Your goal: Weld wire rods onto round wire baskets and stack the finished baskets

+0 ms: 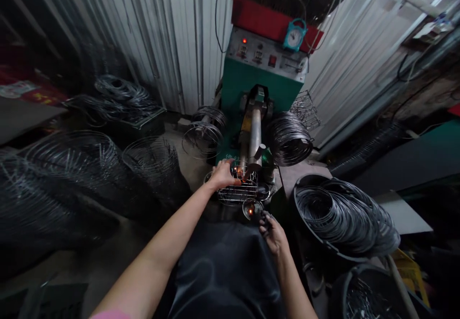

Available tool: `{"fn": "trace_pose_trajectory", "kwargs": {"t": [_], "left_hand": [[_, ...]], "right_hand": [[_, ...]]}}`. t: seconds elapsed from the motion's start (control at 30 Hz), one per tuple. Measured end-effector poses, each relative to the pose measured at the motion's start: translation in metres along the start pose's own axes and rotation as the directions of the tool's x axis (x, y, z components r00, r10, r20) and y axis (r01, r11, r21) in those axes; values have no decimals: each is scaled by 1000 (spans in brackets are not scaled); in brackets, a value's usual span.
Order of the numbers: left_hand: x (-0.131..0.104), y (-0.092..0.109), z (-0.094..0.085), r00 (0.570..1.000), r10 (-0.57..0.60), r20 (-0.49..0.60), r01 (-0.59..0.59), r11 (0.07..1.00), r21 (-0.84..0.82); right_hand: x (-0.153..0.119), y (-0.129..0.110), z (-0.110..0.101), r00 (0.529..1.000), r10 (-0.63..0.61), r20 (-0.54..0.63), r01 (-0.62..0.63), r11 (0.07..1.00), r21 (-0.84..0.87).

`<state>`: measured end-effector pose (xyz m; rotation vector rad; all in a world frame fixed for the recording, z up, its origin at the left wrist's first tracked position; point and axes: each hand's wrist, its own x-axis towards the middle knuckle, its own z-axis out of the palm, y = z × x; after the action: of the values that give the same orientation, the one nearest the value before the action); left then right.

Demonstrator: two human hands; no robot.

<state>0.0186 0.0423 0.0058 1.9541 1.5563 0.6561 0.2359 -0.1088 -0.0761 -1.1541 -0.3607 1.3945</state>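
My left hand [223,175] grips the upper left of a round wire basket [235,195], thumb and fingers hooked over its wires. The basket sits under the electrode arm [255,134] of a green spot welder [264,77], where orange glows show near the tip. Low in front of the basket, my right hand [273,234] has its fingers curled around something dark that I cannot make out. Touching or just beside those fingers is a small round shiny metal dish [247,205] with an orange reflection in it.
Wire coils [290,138] hang right of the welder, with more wire rings [204,132] at its left. A black tub [299,204] of wire rings stands at right, above a bin [345,285] of metal pieces. Stacked wire baskets [72,165] fill the left. A blue clock [295,36] rests on the machine.
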Motion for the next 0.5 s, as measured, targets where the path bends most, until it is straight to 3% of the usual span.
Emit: {"fn": "trace_pose_trajectory", "kwargs": {"t": [0.13, 0.23, 0.3, 0.4, 0.47, 0.5], "left_hand": [[-14, -41, 5, 999, 16, -38, -27, 951, -308], [-31, -76, 26, 995, -75, -66, 24, 818, -574], [-36, -89, 43, 992, -112, -51, 42, 698, -715], [-35, -93, 60, 989, -126, -75, 7, 547, -837], [-33, -92, 61, 984, -145, -108, -17, 520, -854], [-34, -91, 58, 981, -145, -125, -30, 530, -847]], "right_hand": [[6, -3, -19, 984, 179, -3, -175, 970, 170], [9, -2, -29, 984, 178, 7, -176, 968, 177], [10, 3, -34, 993, 115, -24, -111, 986, 121], [4, 18, -40, 987, -59, -150, 52, 997, -50], [-3, 29, -46, 951, -236, -199, 172, 941, -292], [-7, 35, -49, 932, -324, -161, 226, 870, -438]]}}
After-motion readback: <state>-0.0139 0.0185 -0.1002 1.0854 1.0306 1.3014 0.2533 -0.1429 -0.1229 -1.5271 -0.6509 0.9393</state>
